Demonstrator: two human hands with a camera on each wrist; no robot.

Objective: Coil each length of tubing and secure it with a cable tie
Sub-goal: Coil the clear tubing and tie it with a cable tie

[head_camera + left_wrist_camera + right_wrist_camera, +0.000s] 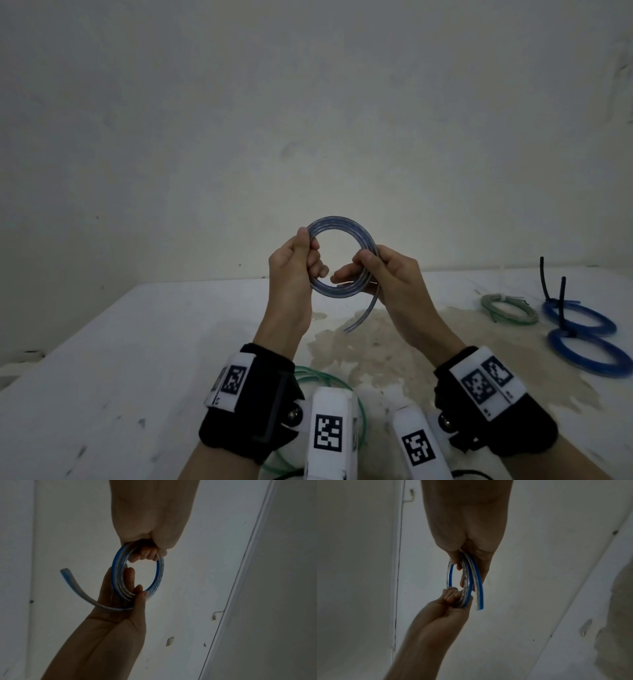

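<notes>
Head view: white table (pixel 120 342) by pale wall, brown stain in middle. Both hands up above table. Left hand (pixel 294 263) curled round left side of clear tube coil (pixel 342 226); right hand (pixel 383 277) pinches right side. Loose end hangs down. 2 blue coils (pixel 582 325) with black ties (pixel 561 301) and 1 green coil (pixel 507 308) lie at right, green tube (pixel 359 411) near wrists.

Left wrist view: fingers (pixel 145 553) hooked through coil (pixel 157 574).

Right wrist view: thumb and fingers (pixel 464 577) squeeze coil (pixel 449 574).
</notes>
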